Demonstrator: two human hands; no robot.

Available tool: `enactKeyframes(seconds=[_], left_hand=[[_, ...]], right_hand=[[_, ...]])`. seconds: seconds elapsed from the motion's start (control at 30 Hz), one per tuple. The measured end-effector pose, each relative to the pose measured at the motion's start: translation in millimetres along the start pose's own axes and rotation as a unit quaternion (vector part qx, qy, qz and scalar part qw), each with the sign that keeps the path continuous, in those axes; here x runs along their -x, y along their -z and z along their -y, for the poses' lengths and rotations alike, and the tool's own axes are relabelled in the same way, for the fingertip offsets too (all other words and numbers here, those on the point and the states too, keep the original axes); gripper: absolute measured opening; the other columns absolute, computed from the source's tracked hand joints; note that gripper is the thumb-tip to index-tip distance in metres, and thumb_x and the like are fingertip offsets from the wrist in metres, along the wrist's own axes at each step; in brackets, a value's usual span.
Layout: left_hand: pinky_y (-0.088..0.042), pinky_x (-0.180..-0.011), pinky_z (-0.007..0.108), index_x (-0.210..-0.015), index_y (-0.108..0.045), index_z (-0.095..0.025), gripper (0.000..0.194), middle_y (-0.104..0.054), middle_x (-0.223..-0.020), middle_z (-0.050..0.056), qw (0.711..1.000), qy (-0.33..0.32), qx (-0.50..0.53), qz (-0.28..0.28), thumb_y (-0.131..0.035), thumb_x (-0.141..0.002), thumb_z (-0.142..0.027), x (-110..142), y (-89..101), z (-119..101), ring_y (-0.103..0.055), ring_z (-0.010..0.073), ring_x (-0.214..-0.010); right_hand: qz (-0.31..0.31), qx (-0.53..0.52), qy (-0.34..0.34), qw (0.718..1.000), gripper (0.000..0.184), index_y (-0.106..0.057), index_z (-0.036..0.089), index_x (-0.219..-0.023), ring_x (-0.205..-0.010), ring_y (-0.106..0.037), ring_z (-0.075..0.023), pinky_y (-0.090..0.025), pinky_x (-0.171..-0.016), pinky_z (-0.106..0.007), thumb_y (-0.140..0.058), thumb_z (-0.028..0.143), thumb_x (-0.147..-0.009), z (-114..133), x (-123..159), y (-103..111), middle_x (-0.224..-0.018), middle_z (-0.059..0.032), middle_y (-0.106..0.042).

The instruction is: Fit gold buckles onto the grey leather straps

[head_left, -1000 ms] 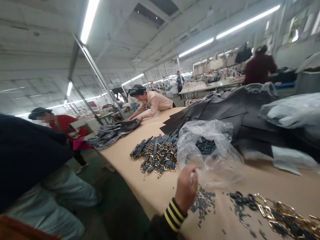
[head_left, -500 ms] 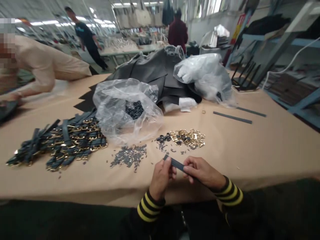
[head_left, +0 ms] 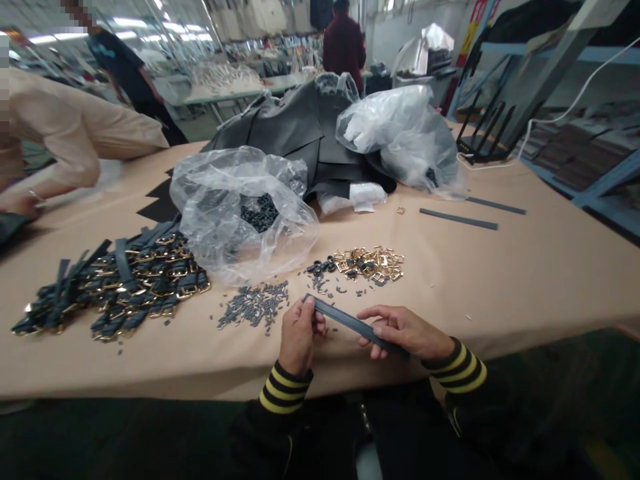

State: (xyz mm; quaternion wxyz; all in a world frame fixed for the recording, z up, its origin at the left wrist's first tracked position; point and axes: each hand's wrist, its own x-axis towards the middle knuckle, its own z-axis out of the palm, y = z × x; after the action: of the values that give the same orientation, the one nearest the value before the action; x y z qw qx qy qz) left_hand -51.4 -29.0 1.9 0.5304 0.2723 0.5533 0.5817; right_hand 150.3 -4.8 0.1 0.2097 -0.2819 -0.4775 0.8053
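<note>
A dark grey strap (head_left: 343,319) is stretched between my hands, just above the table's front edge. My left hand (head_left: 299,335) pinches its far left end between thumb and fingers. Farther along, my right hand (head_left: 403,331) has its thumb and fingers around the strap near the other end, which is partly hidden. Beyond my hands lies a heap of gold buckles (head_left: 375,264), with some dark rings (head_left: 321,265) at its left side. Many small dark pieces (head_left: 254,305) are scattered to the left of my left hand.
Buckled straps (head_left: 150,273) are piled at the left. An open plastic bag (head_left: 215,213) with dark rings stands behind. Two loose straps (head_left: 459,219) lie at right, near a black router (head_left: 483,145). A co-worker (head_left: 65,127) leans over the table at far left.
My hands have moved apart along the strap, the left one leftward, so more of it shows between them. A person in the background has shifted left in view, and the camera has tilted slightly.
</note>
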Motion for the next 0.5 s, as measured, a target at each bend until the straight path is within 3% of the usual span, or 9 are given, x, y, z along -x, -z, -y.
enactKeyframes(seconds=[0.13, 0.23, 0.37, 0.43, 0.5], left_hand=[[-0.035, -0.039, 0.013, -0.075, -0.047, -0.015, 0.022, -0.050, -0.049, -0.008, 1.000, -0.004, 0.021, -0.014, -0.059, -0.071, -0.033, -3, 5.8, -6, -0.043, 0.0031, -0.039], [-0.036, -0.039, 0.013, -0.076, -0.044, -0.017, 0.021, -0.052, -0.049, -0.008, 0.999, 0.016, 0.028, -0.004, -0.060, -0.071, -0.030, 1, 0.2, -5, -0.045, 0.0040, -0.038], [-0.035, -0.035, 0.015, -0.085, -0.042, -0.019, 0.024, -0.052, -0.046, -0.009, 0.994, 0.096, 0.014, 0.047, -0.058, -0.073, -0.032, 24, -14.7, 7, -0.044, 0.0058, -0.034], [-0.035, -0.034, 0.016, -0.083, -0.042, -0.018, 0.024, -0.054, -0.046, -0.007, 0.978, 0.158, -0.030, 0.135, -0.054, -0.076, -0.038, 40, -18.9, 16, -0.046, 0.0070, -0.033], [-0.036, -0.035, 0.017, -0.078, -0.046, -0.017, 0.026, -0.058, -0.050, -0.003, 0.928, 0.223, -0.110, 0.278, -0.051, -0.077, -0.043, 53, -18.2, 22, -0.050, 0.0086, -0.035]], right_hand=[[-0.031, -0.129, 0.075, 0.988, 0.038, -0.054, 0.015, -0.100, -0.068, -0.062, -0.0139, -0.050, -0.057, -0.025, -0.056, 0.046, -0.077, -5, 11, 4, -0.093, -0.0101, -0.064], [-0.078, -0.200, 0.138, 0.967, 0.037, -0.056, 0.021, -0.099, -0.073, -0.059, -0.0155, -0.050, -0.056, -0.026, -0.061, 0.047, -0.072, -5, 8, 1, -0.087, -0.0056, -0.062], [-0.145, -0.091, 0.231, 0.958, 0.020, -0.062, 0.018, -0.084, -0.066, -0.054, -0.0112, -0.049, -0.063, -0.025, -0.067, 0.033, -0.071, 8, -5, -7, -0.075, -0.0011, -0.057], [-0.161, -0.046, 0.231, 0.959, 0.016, -0.060, 0.016, -0.080, -0.069, -0.055, -0.0105, -0.049, -0.068, -0.025, -0.063, 0.031, -0.075, 15, -10, -10, -0.075, -0.0007, -0.057], [-0.161, -0.036, 0.160, 0.973, 0.019, -0.056, 0.016, -0.081, -0.068, -0.058, -0.0112, -0.051, -0.064, -0.026, -0.059, 0.035, -0.078, 18, -13, -12, -0.076, -0.0013, -0.060]])
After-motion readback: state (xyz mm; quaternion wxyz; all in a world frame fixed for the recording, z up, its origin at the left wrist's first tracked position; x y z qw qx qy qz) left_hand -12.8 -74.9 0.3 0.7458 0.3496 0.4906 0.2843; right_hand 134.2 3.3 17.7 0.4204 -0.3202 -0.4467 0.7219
